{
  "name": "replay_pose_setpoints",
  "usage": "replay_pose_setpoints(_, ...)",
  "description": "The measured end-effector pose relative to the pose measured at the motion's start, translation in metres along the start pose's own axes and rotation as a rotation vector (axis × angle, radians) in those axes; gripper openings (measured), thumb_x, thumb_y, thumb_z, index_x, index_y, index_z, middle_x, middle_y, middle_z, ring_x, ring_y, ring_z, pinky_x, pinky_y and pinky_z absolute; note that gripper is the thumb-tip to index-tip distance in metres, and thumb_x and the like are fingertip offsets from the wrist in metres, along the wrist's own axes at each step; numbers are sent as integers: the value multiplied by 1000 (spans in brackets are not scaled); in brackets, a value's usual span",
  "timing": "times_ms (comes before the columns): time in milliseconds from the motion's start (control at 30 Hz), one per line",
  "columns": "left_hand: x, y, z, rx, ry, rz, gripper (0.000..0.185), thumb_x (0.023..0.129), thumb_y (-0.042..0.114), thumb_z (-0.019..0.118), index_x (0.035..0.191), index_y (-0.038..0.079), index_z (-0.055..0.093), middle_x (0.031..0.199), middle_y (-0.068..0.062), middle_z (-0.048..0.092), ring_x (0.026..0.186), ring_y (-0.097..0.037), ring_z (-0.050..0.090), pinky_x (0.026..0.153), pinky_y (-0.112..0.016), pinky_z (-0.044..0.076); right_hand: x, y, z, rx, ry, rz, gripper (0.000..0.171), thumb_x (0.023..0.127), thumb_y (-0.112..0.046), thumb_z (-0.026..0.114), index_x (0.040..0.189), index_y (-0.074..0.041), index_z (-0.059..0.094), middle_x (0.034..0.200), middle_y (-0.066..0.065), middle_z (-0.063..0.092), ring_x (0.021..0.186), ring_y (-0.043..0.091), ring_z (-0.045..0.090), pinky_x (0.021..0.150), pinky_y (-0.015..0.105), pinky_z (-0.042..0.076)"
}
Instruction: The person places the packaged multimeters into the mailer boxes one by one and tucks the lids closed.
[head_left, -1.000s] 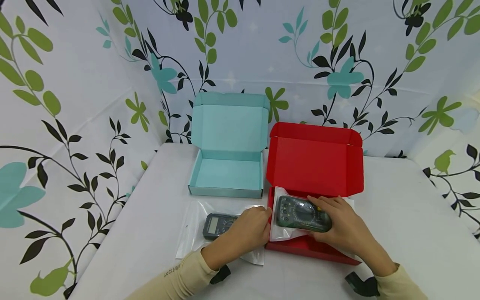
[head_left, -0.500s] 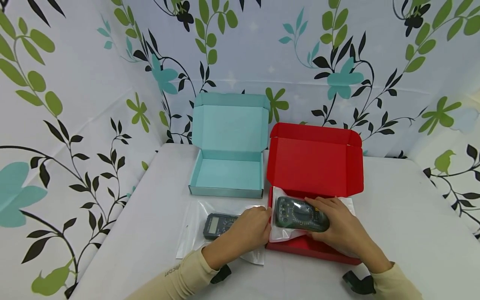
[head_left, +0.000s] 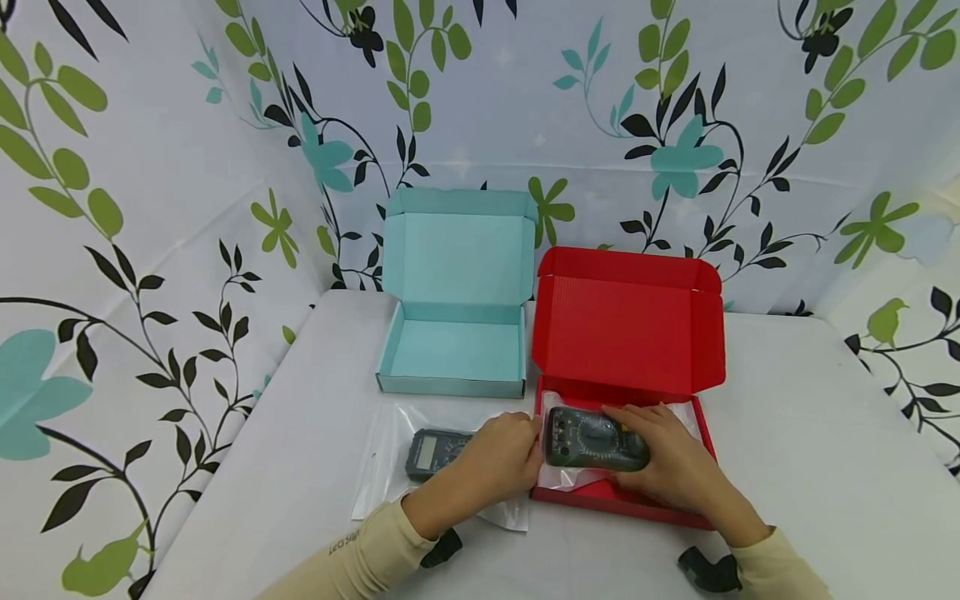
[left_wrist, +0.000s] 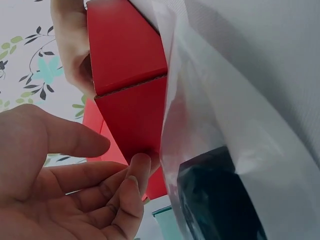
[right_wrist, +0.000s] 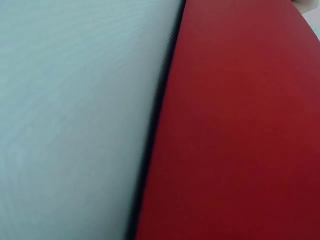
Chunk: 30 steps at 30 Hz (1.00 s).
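My right hand [head_left: 671, 454] grips a dark green multimeter [head_left: 596, 438] by its right end, over the red box [head_left: 622, 503]. Beneath the meter, a clear plastic bag [head_left: 564, 478] lies inside that box. At the box's left wall, my left hand [head_left: 498, 454] touches the outside with its fingers. In the left wrist view, these fingers [left_wrist: 131, 192] rest against the red side wall [left_wrist: 132, 115], with the thumb apart from them. A second, smaller dark multimeter [head_left: 435, 452] lies in a clear bag [head_left: 378, 467] under my left forearm.
Behind the left hand stands an open light-blue box [head_left: 459, 350], its lid raised. The red box's lid [head_left: 618, 329] also stands up, near the patterned cloth backdrop [head_left: 487, 100]. All sits on a white-covered table [head_left: 795, 417]. Dark wrist-worn pieces [head_left: 708, 570] hang below the sleeves.
My right hand has moved the multimeter slightly left and lower, so its bag sits deeper in the red box. The box's right wall now shows more. My left hand stays in place.
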<state>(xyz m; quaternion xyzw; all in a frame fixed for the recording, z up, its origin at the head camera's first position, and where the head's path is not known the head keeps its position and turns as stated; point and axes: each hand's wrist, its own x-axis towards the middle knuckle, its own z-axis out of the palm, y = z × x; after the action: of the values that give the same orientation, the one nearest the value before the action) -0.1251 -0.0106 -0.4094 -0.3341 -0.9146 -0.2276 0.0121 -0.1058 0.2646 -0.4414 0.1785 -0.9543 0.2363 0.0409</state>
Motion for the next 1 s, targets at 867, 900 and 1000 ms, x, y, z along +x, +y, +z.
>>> replay_pose_setpoints(867, 35, -38, -23, -342, 159, -73, 69, 98, 19, 59, 155, -10, 33, 154, -24, 43, 141, -39, 43, 113, -53, 38, -16, 10, -59, 3, 308, 62, 91, 80, -26, 91, 156, -3, 45, 160, 31, 31, 136, 59, 37, 76, 72, 51)
replay_pose_setpoints(900, 38, -39, -23, -354, 161, -73, 70, 98, 19, 59, 156, -9, 32, 155, -23, 43, 141, -38, 42, 113, -53, 38, -16, 13, -63, 5, 322, 95, 94, 81, -26, 89, 158, -3, 41, 160, 33, 28, 137, 60, 34, 76, 74, 49)
replay_pose_setpoints(1000, 44, -42, -24, -372, 166, -76, 74, 98, 22, 60, 159, -7, 29, 158, -22, 41, 143, -37, 41, 114, -53, 37, -11, 22, -73, 20, 344, 194, 99, 86, -29, 85, 162, -2, 30, 162, 35, 21, 140, 62, 28, 77, 79, 43)
